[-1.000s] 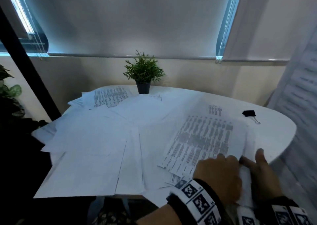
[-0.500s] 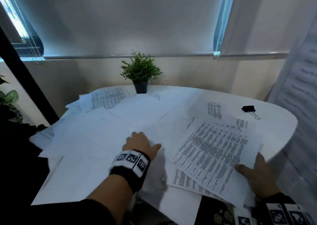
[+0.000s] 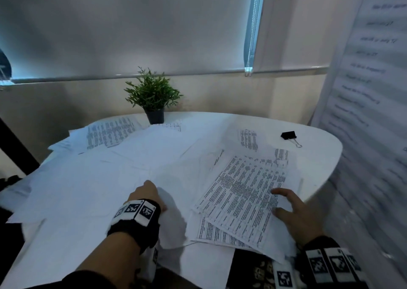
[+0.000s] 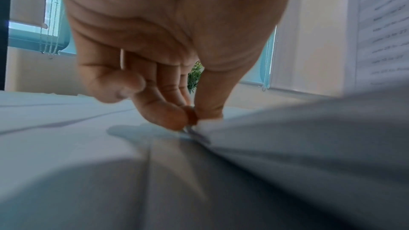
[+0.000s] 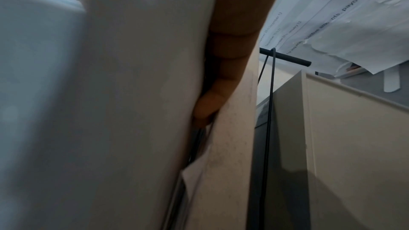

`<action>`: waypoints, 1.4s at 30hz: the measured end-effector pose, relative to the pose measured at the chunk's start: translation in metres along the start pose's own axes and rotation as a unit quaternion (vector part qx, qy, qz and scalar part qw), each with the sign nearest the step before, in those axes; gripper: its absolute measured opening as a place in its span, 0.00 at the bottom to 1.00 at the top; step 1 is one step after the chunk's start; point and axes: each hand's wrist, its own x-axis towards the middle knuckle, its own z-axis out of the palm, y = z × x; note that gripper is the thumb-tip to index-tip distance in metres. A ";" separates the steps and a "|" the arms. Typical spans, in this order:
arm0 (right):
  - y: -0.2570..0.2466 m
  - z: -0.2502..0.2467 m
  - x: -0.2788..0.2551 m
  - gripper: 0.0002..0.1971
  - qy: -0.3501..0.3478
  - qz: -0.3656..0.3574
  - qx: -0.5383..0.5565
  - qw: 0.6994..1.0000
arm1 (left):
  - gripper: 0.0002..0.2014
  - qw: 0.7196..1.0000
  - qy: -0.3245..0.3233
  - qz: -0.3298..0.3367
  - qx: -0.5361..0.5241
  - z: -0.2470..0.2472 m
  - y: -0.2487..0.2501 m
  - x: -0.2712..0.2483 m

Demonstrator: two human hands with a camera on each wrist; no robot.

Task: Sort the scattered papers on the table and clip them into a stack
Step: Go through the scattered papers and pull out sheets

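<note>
Pinching now: the left hand [image 3: 147, 195] nips the corner of a blank sheet [image 3: 169, 178] between thumb and fingertips [image 4: 175, 116], mid-table, near the front edge. Over on the right, the right hand [image 3: 295, 214] grips the gathered printed pages [image 3: 244, 203], thumb on top, fingers beneath, the bundle jutting past the table's front edge. More loose papers [image 3: 92, 178] blanket the table [image 3: 319, 156]. At the far right edge sits the black binder clip [image 3: 289, 135], well apart from both hands.
</note>
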 end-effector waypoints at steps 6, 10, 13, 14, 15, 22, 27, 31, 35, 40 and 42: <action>0.001 0.000 0.001 0.21 -0.002 0.000 0.015 1.000 | 0.32 0.998 0.007 -0.008 -0.069 0.002 -0.002 -0.004; 0.001 -0.001 0.002 0.21 -0.014 0.003 0.005 1.000 | 0.37 0.997 -0.005 -0.008 -0.083 0.002 -0.001 -0.003; -0.008 -0.003 0.001 0.20 -0.006 -0.012 -0.001 1.000 | 0.36 0.993 -0.008 -0.017 -0.119 0.001 -0.005 0.000; -0.011 -0.003 0.001 0.19 0.004 -0.021 0.002 1.000 | 0.36 0.991 -0.007 -0.022 -0.133 0.000 -0.006 0.000; -0.013 -0.004 0.001 0.18 0.012 -0.025 0.003 1.000 | 0.36 0.989 -0.003 -0.024 -0.144 0.000 -0.007 -0.001; -0.004 -0.009 0.018 0.15 0.020 0.037 0.023 0.999 | 0.37 0.995 -0.007 0.001 -0.099 -0.005 -0.005 -0.002; 0.004 -0.008 0.023 0.16 0.015 0.039 0.030 0.999 | 0.41 0.988 -0.021 -0.014 -0.153 -0.007 -0.007 0.000; 0.006 -0.007 0.024 0.17 0.015 0.023 0.002 1.000 | 0.48 0.991 -0.041 -0.016 -0.129 -0.008 -0.003 -0.002; 0.009 -0.008 0.023 0.19 0.011 0.014 -0.011 1.000 | 0.44 0.991 -0.035 -0.027 -0.128 -0.003 -0.004 0.003; 0.006 -0.009 0.020 0.20 -0.001 0.012 -0.013 1.000 | 0.19 0.983 -0.012 -0.020 -0.180 -0.010 -0.019 0.011; 0.000 -0.009 0.017 0.20 -0.007 0.008 -0.013 1.000 | 0.08 0.983 0.005 -0.001 -0.182 -0.015 -0.027 0.010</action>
